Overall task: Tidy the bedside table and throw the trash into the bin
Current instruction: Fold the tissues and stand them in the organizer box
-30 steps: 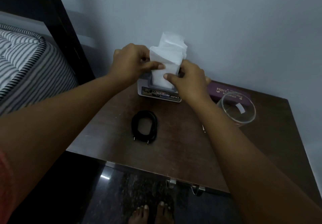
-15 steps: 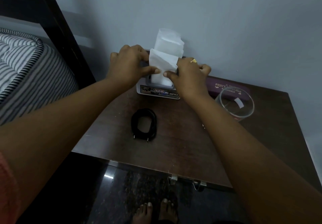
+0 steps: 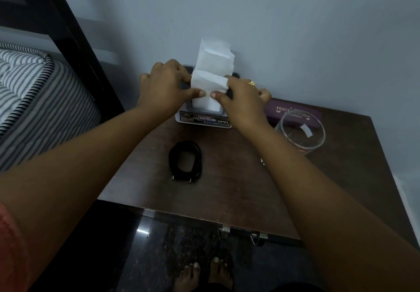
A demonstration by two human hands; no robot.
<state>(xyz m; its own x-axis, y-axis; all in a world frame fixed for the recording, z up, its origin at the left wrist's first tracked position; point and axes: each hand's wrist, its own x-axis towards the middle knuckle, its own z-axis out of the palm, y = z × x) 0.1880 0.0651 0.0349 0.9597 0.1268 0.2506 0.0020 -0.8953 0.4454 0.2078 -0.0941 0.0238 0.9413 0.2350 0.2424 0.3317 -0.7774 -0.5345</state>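
White tissue paper (image 3: 213,64) stands upright in a small tissue holder (image 3: 203,120) at the back of the dark wooden bedside table (image 3: 227,185). My left hand (image 3: 166,87) pinches the tissue's left side and my right hand (image 3: 241,98) pinches its right side, thumbs almost meeting at the front. A gold ring shows on my right hand. Most of the holder's top is hidden behind my hands.
A coiled black cable (image 3: 185,161) lies mid-table. A clear glass bowl (image 3: 301,132) sits at the right, with a purple box (image 3: 293,110) behind it against the wall. The striped mattress (image 3: 34,100) and dark bed frame (image 3: 66,32) are to the left. Bare feet (image 3: 204,273) stand below on the floor.
Both hands have shifted slightly on the tissue, thumbs drawing closer together at its front; the tissue's lower fold is pressed down toward the holder.
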